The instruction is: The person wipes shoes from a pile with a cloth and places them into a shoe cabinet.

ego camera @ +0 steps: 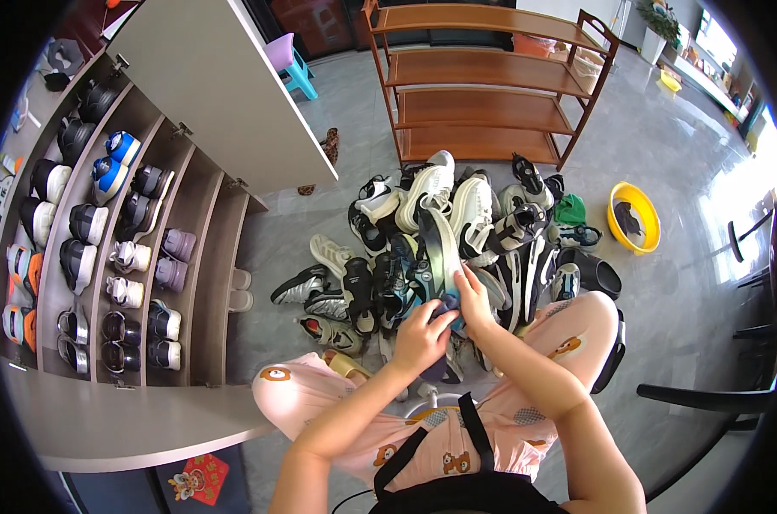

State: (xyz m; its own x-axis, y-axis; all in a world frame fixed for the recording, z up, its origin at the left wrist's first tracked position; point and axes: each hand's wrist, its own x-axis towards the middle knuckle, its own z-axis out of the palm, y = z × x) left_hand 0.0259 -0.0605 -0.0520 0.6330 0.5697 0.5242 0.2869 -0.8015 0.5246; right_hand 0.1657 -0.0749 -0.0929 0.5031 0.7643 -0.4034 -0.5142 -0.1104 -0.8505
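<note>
A sneaker with a pale sole and blue-black sides (pixel 441 247) is held above a heap of shoes, sole side partly toward me. My right hand (pixel 475 297) grips it along its right side near the lower end. My left hand (pixel 422 339) pinches a dark blue cloth (pixel 435 369) against that same end, and the cloth hangs down below the fingers. Just under the held shoe lie a blue-and-black sneaker (pixel 395 283) and black-and-beige shoes (pixel 359 292). White sneakers (pixel 430 183) lie at the far side of the heap.
At left stands an open shoe cabinet (pixel 199 283) with paired shoes on its shelves; its door (pixel 228 83) swings outward. A brown wooden rack (pixel 478 106) stands beyond the heap. A yellow basin (pixel 649 241) with a dark cloth sits at right, near a black chair leg (pixel 703 397).
</note>
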